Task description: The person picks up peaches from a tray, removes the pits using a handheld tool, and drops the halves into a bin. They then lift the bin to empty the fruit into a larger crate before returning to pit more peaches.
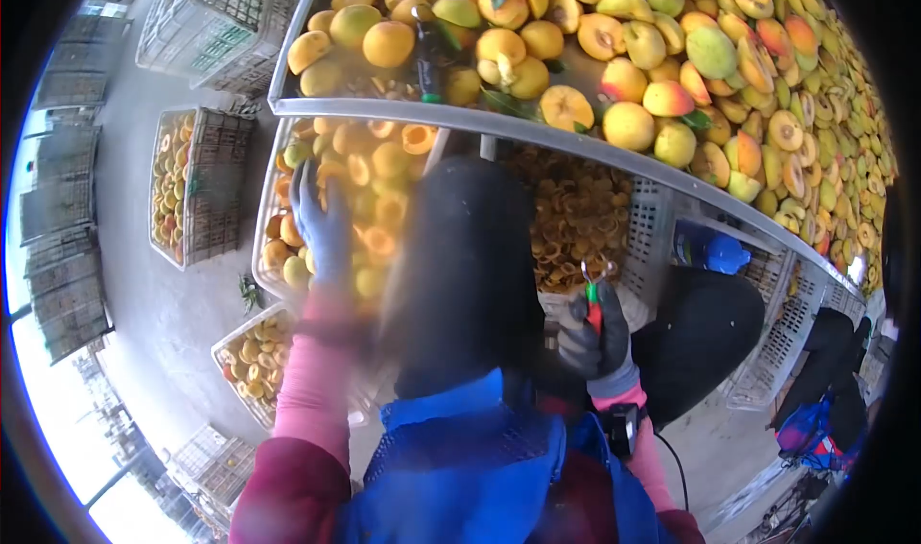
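My left hand (324, 223), in a light grey glove, reaches over a crate of halved yellow fruit (389, 165) below the metal table's edge; its fingers are stretched out and touch or hover by the fruit at the crate's left side. My right hand (593, 341), in a dark glove, is closed around the red and green handle of a pitting tool (594, 304), whose metal loop points up. Just above it, a crate of pits or scraps (576, 213) sits under the table. A dark-handled tool (425, 57) lies among the fruit on the table.
The metal table (537, 130) is heaped with whole and halved fruit. Fruit crates stand on the floor at left (213, 187) and lower left (251, 362), with stacked crates (206, 21) behind. A blue object (726, 254) lies under the table. Another person's dark legs show at right.
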